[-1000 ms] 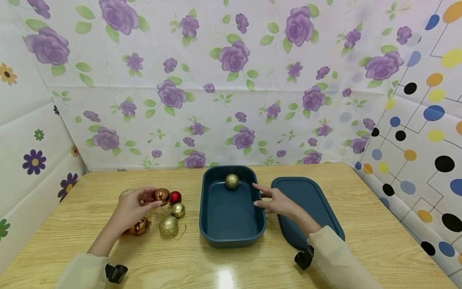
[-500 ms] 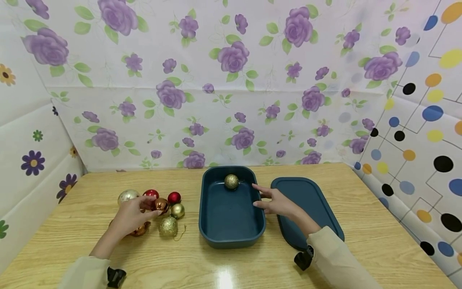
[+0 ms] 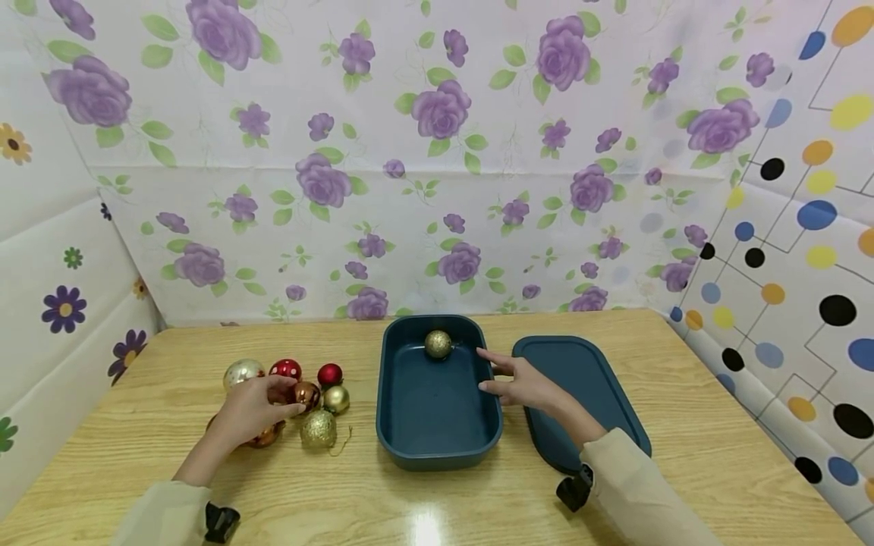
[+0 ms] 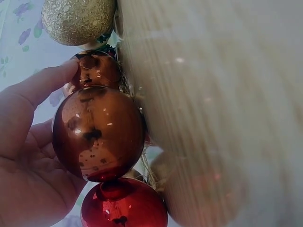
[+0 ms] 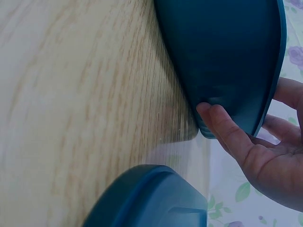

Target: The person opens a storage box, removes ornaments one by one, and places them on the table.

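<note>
My left hand (image 3: 253,409) holds a shiny copper Christmas bauble (image 3: 308,396) between thumb and fingers, low among the other baubles. In the left wrist view my thumb touches this copper ball, partly hidden behind a larger copper bauble (image 4: 97,135); a red bauble (image 4: 124,203) is below. Around the hand lie a pale silver-gold bauble (image 3: 243,372), a red white-dotted one (image 3: 285,369), a small red one (image 3: 330,374), a small gold one (image 3: 337,399) and a glittery gold one (image 3: 319,429). My right hand (image 3: 522,381) grips the right wall of a dark blue box (image 3: 440,459).
Inside the box, near its far end, sits a glittery gold bauble (image 3: 438,344). The dark blue lid (image 3: 580,379) lies flat on the wooden table (image 3: 328,500), right of the box and partly beneath my right forearm. Patterned cloth (image 3: 437,189) stands behind the table.
My left hand has come down and slightly towards me with the copper bauble, uncovering the pale and red dotted baubles behind it. The right hand and box have stayed put.
</note>
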A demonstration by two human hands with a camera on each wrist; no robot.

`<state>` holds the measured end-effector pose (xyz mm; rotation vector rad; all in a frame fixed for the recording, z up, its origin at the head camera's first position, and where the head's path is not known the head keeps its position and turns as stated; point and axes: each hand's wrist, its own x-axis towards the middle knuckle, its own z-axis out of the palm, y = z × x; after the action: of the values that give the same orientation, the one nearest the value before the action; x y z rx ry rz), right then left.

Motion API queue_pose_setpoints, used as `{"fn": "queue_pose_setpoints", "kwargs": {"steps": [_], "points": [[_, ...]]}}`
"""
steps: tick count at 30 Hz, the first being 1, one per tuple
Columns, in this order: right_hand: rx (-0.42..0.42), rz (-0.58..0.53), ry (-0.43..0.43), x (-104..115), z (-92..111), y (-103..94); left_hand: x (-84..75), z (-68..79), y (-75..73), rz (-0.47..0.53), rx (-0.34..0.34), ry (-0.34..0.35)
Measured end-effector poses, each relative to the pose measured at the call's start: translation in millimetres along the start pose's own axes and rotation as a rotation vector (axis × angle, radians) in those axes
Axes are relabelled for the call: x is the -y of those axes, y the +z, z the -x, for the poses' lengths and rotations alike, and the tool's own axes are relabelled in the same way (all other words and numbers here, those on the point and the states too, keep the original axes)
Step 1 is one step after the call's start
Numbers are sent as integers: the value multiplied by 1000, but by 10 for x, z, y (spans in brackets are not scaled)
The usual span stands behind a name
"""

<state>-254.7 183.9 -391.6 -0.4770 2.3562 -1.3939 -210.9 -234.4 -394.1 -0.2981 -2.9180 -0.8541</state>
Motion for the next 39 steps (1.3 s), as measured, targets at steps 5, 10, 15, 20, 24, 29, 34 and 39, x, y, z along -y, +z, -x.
{"fn": "queue_pose_setpoints", "kwargs": {"steps": [5,10,15,20,24,29,34,39], "points": [[-11,-8,11,-2,1,5,16,-1,11,-9,3,-4],[-3,-11,5,-4,2,4,20,-5,8,-20,-5,3],[-8,-17,6,1,4,8,17,-4,3,-18,2,-2],[-9,-25,6,4,-1,14,-3,4,-13,-8,12,-8],[-9,-24,10,3,-5,10,-3,4,-11,-3,12,-12],[-7,-25,10,-5,-11,5,-3,8,-20,14,14,-15],[-6,-24,3,-14,-12,6,-12,17,-56,46,15,-10],[-7,-22,3,-17,-13,8,-70,10,-117,74,-29,11]]}}
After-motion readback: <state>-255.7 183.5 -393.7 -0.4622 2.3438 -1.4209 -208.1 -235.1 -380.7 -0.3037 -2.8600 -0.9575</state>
